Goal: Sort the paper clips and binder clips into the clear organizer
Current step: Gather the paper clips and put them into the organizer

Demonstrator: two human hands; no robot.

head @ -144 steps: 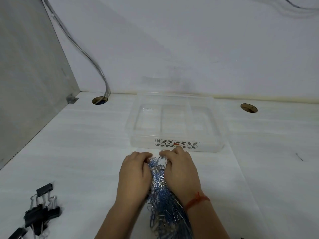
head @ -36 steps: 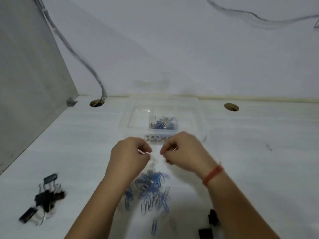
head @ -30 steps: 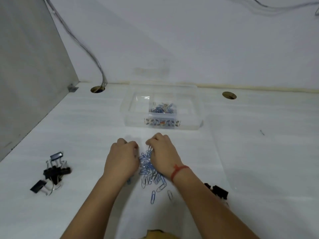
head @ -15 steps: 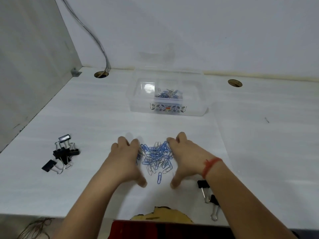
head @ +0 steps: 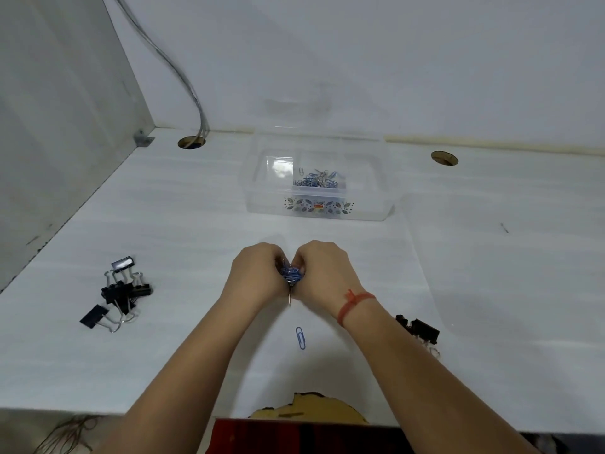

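- The left hand (head: 258, 275) and the right hand (head: 324, 273) are pressing together over the middle of the white tabletop (head: 196, 208), fingers curled shut around a bundle of paper clips (head: 290, 275), thin blue and silver wire loops showing in the gap between them.
- One blue paper clip (head: 300, 337) is lying alone on the tabletop toward the near edge, between the forearms.
- The clear organizer (head: 319, 178), a glossy rectangular plastic box with a leaf-patterned label, is sitting toward the far edge, with a heap of clips (head: 316, 181) in its middle compartment.
- Black binder clips (head: 119, 293) with bent wire handles are lying in a cluster near the left edge; more binder clips (head: 419, 329) are lying just beside the right forearm.
- A red thread (head: 355, 301) is circling the right wrist.
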